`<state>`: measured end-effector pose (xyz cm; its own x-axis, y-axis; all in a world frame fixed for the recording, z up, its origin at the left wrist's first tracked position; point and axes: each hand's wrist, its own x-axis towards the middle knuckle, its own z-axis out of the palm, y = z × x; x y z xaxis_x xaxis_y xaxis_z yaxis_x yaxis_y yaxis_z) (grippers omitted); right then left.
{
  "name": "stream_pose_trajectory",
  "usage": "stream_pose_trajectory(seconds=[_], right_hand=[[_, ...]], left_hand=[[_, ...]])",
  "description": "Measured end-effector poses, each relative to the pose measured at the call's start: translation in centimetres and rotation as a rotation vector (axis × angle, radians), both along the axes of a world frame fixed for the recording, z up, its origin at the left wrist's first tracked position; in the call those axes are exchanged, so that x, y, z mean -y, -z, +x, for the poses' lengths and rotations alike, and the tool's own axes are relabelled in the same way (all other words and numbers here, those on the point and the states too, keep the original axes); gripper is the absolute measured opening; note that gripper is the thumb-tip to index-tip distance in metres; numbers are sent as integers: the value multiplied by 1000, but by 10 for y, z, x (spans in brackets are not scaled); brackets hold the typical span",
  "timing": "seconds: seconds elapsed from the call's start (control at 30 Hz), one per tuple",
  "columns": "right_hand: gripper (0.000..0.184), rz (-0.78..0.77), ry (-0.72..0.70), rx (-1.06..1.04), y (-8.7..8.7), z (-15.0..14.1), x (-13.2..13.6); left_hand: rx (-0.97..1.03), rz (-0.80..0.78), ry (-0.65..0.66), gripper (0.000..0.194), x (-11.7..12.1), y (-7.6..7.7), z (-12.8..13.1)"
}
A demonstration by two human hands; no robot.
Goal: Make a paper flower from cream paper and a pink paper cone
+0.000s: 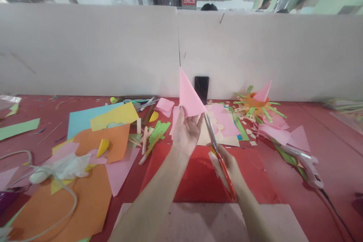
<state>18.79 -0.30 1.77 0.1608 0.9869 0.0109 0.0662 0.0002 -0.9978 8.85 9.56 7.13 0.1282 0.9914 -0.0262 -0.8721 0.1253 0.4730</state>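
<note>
My left hand (189, 130) grips a folded pink paper triangle (190, 96) by its lower edge, point upward. In my right hand (227, 162) is a pair of scissors (224, 168) with red handles. Their blades point up and reach the paper's lower right corner; whether they touch it I cannot tell. Below both hands lies a red sheet (195, 174) on the table. Behind the hands are pink and cream paper sheets (227, 121) with cut shapes on them.
A glue gun (307, 164) with a black cord lies at right, near an orange and green paper piece (256, 100) topped by a pink cone. A phone (201, 87) leans on the white partition (113, 53). Orange sheets (68, 196) and a white cable (74, 193) lie at left.
</note>
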Motion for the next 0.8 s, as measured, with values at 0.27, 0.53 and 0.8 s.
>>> stream_pose_trajectory(seconds=[0.27, 0.53, 0.8], right_hand=[[40, -25, 14, 26, 2, 2, 0], [43, -3, 44, -26, 4, 4, -2], [45, -51, 59, -15, 8, 6, -4]], left_hand=[[-29, -18, 24, 18, 4, 3, 9], [-59, -9, 65, 22, 7, 11, 18], [-41, -52, 107, 24, 9, 17, 24]])
